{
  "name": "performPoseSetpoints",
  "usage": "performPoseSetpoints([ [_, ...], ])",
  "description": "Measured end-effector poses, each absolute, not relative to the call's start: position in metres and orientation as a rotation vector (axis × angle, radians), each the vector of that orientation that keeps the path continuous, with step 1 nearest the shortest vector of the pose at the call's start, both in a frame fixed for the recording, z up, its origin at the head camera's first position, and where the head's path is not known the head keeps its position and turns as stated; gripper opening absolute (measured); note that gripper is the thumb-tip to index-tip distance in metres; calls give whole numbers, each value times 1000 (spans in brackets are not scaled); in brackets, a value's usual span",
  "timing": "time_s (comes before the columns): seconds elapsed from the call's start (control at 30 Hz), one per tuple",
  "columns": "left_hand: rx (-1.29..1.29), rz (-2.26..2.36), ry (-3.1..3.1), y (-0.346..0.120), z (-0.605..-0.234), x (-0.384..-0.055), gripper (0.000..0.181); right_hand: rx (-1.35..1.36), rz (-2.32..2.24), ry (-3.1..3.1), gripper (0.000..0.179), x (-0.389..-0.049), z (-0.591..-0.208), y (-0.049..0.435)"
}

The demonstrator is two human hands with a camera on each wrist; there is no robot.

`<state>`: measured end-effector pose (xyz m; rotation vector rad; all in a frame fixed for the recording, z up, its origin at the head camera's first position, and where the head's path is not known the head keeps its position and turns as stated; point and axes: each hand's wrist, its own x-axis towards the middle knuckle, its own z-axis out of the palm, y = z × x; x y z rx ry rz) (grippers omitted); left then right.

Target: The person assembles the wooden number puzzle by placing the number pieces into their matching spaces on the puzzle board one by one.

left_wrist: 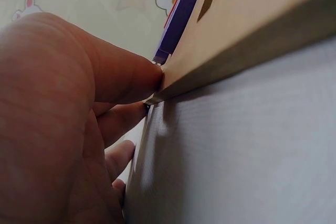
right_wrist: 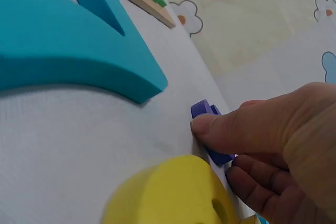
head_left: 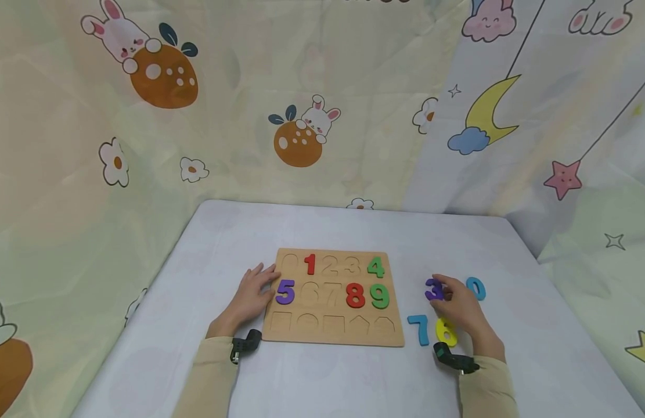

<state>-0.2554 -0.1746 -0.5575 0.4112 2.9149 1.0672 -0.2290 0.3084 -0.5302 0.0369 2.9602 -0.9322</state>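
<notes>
My right hand (head_left: 460, 305) pinches a purple number 3 (head_left: 434, 289) between thumb and fingers, right of the board. In the right wrist view the thumb lies on the purple 3 (right_wrist: 220, 156). My left hand (head_left: 251, 296) rests with extended fingers against the left edge of a wooden number puzzle board (head_left: 332, 337); the left wrist view shows the thumb and a fingertip touching that edge. On the board are a red 1 (head_left: 310, 264), green 4 (head_left: 375, 267), purple 5 (head_left: 285, 292), red 8 (head_left: 355, 295) and green 9 (head_left: 379, 296).
A blue 7 (head_left: 419, 330) and a yellow 6 (head_left: 446, 332) lie on the white table (head_left: 322, 383) near the right wrist. Behind the right hand is a blue 0 (head_left: 476, 288). A patterned curtain (head_left: 238, 128) hangs behind the table.
</notes>
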Motion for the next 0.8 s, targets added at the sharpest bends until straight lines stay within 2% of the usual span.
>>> performPoseSetpoints([
  [0.5,406,1072,2940,-172,-553,-261,42,51,-1048,2998,65,-247,-535,287],
  [0.8,372,1084,2944,-173,-560,-254,41,-92,-1074,3096,58,-241,-545,257],
])
